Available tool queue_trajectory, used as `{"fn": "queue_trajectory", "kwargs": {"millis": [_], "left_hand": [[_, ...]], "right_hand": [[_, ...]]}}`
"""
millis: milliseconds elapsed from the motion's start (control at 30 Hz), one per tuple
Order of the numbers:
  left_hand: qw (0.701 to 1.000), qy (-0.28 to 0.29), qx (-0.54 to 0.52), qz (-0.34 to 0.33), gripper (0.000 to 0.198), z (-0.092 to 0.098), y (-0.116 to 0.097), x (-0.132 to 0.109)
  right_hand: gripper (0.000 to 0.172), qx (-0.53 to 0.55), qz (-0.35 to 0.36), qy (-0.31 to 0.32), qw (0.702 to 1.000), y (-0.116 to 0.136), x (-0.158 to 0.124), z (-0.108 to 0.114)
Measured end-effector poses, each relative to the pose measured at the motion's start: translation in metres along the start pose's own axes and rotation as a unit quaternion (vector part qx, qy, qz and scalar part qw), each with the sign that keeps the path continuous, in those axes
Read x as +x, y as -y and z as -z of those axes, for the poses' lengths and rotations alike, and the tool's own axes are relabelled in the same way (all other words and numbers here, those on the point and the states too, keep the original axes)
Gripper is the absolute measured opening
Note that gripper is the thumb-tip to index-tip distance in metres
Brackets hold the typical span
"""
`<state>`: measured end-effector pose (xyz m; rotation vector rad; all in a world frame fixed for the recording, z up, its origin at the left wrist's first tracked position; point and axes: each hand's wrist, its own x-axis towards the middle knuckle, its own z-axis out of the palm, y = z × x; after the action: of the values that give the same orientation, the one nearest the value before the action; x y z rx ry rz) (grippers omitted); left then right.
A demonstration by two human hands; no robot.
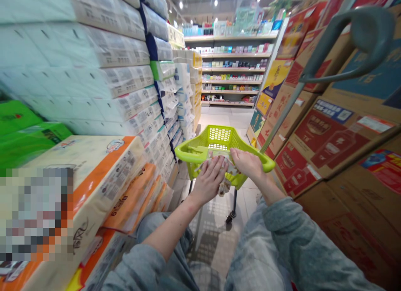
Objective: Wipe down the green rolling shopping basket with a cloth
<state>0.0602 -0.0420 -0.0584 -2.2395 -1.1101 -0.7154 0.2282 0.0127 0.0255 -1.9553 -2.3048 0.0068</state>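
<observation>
In front of me stands a lime-green plastic shopping basket cart [191, 157] with a mesh basket and thin dark legs. My left hand [213, 176] lies over the middle of its near rim, fingers together and bent over a pale, crumpled cloth [231, 167]. A bunched brownish-white end of the cloth hangs below that hand. My right hand [247, 162] is closed on the rim just to the right, its thumb side up, beside the cloth. My fingers partly hide the cloth. A caster [231, 217] shows under the cart.
Tall stacks of wrapped tissue packs [125, 77] rise on the left, with orange and cream packs [125, 153] close by my left arm. Cardboard cartons [328, 132] line the right. A grey-handled pole [283, 119] leans there. Stocked shelves [233, 80] stand ahead beyond the tiled aisle.
</observation>
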Motion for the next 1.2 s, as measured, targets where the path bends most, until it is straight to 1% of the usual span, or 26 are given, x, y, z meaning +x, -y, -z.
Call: {"fn": "queue_trajectory", "kwargs": {"millis": [100,200,267,367,433,500,533,633,767,867,967,1133,1200], "left_hand": [[1.000,0.005,0.031,0.003,0.060,-0.004,-0.003,0.006],[0.999,0.013,0.035,0.002,0.060,-0.003,0.007,0.004],[0.999,0.017,0.030,0.027,0.060,0.000,0.021,-0.003],[0.996,0.020,0.023,0.081,0.060,0.008,0.050,-0.015],[0.995,0.026,0.020,0.094,0.058,0.013,0.068,-0.022],[0.993,0.029,0.020,0.111,0.057,0.016,0.081,-0.027],[0.992,0.029,0.020,0.122,0.057,0.017,0.084,-0.028],[0.990,0.037,0.009,0.139,0.064,0.020,0.080,-0.028],[0.992,0.073,-0.039,0.095,0.088,0.028,0.061,-0.019],[0.988,0.103,-0.075,0.090,0.094,0.036,0.056,-0.013],[0.985,0.125,-0.083,0.080,0.084,0.038,0.061,-0.009],[0.993,0.101,-0.022,0.059,0.061,0.027,0.076,-0.001],[0.994,0.105,-0.007,0.042,0.052,0.026,0.081,0.006]], "right_hand": [[0.052,0.004,0.001,-0.005,1.000,0.000,0.001,-0.001],[0.053,0.013,-0.005,-0.005,1.000,-0.004,0.003,-0.002],[0.054,0.015,-0.006,-0.005,1.000,-0.006,0.004,-0.002],[0.054,0.019,-0.006,-0.003,1.000,-0.008,0.004,-0.001],[0.055,0.021,-0.009,-0.005,1.000,-0.007,0.004,-0.001],[0.055,0.022,-0.011,-0.008,1.000,-0.006,0.004,-0.001],[0.055,0.022,-0.012,-0.009,1.000,-0.005,0.003,-0.001],[0.055,0.019,-0.016,-0.009,1.000,-0.003,0.002,-0.001],[0.055,0.009,-0.017,-0.011,1.000,-0.005,0.002,-0.001],[0.052,-0.002,-0.007,-0.018,1.000,-0.010,0.004,-0.003],[0.050,-0.011,0.003,-0.030,0.999,-0.013,0.005,-0.004],[0.053,-0.014,-0.006,-0.024,1.000,-0.010,0.004,-0.004],[0.054,-0.013,-0.009,-0.021,1.000,-0.008,0.003,-0.003]]}}
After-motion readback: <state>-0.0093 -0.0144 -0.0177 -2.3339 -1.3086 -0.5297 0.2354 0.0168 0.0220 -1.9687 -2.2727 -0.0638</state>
